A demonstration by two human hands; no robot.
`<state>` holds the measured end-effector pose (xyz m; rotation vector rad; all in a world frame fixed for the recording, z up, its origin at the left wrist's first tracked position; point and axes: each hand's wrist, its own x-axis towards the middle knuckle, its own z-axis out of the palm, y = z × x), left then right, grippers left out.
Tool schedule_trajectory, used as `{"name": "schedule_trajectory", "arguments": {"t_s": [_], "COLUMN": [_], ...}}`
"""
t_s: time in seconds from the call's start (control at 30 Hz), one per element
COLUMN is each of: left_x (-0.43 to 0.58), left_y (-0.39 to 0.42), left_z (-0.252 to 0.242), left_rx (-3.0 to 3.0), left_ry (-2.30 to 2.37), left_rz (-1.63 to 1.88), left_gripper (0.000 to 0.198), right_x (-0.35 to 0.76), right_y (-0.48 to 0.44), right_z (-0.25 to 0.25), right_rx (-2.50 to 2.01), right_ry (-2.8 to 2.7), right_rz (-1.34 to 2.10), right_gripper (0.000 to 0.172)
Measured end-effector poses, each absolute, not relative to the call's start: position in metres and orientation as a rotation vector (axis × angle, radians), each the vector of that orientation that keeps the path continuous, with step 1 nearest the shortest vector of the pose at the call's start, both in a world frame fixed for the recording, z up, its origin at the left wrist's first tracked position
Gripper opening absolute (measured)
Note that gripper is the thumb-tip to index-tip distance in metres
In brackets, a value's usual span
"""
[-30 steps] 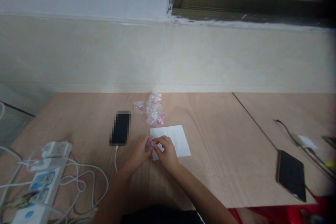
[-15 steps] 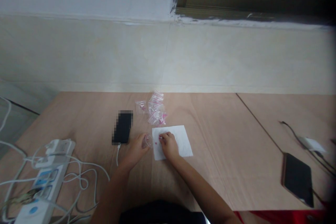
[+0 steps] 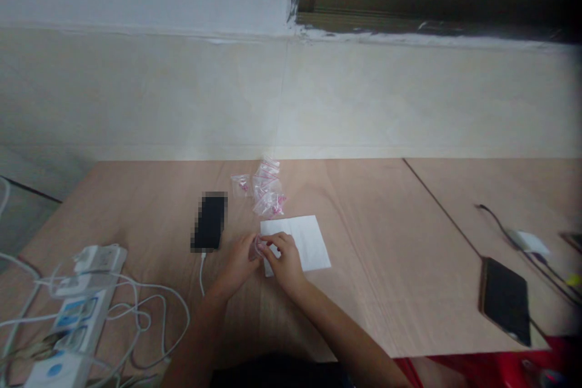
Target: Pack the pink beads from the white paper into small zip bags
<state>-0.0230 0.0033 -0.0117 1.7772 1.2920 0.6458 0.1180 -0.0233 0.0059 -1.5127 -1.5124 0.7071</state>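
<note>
L hand (image 3: 242, 259) fingers grip sm. clear bag (image 3: 255, 248), R hand (image 3: 286, 259) fingers at its edge (can't tell if gripping), w/ paper (image 3: 313, 244) underneath & other bags (image 3: 267, 187) farther back on desk (image 3: 364, 260).

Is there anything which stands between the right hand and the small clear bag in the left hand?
Nothing visible does. The right hand is right at the small clear bag, which the left hand holds near the left edge of the white sheet. The other bags lie farther back, off this path.
</note>
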Motion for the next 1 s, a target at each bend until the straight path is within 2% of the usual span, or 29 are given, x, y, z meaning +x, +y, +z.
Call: {"name": "schedule_trajectory", "arguments": {"t_s": [0.17, 0.33, 0.6, 0.7, 0.83, 0.97, 1.0], "left_x": [-0.03, -0.033, -0.024, -0.018, -0.011, -0.008, -0.009], "left_y": [0.004, 0.01, 0.01, 0.007, 0.0, -0.006, -0.007], "left_z": [-0.011, -0.007, -0.006, -0.008, -0.01, -0.001, 0.003], "left_rx": [1.784, 1.741, 1.759, 1.721, 1.681, 1.643, 1.625], "left_ry": [1.385, 1.412, 1.321, 1.314, 1.373, 1.35, 1.296], "left_rz": [0.623, 0.64, 0.668, 0.73, 0.767, 0.795, 0.784], "left_gripper": [0.035, 0.039, 0.033, 0.035, 0.031, 0.038, 0.041], "right_x": [0.121, 0.117, 0.12, 0.114, 0.112, 0.122, 0.126], "right_y": [-0.022, -0.016, -0.013, -0.023, -0.038, -0.04, -0.039], "right_z": [-0.024, -0.045, 0.003, 0.015, 0.012, 0.01, 0.013], "right_rx": [-1.722, -1.73, -1.553, -1.507, -1.526, -1.523, -1.512], "right_ry": [-1.501, -1.64, -1.485, -1.544, -1.355, -1.221, -1.21], "right_rz": [0.615, 0.651, 0.623, 0.64, 0.648, 0.748, 0.762], "right_gripper": [0.019, 0.021, 0.013, 0.017, 0.029, 0.011, 0.011]}}
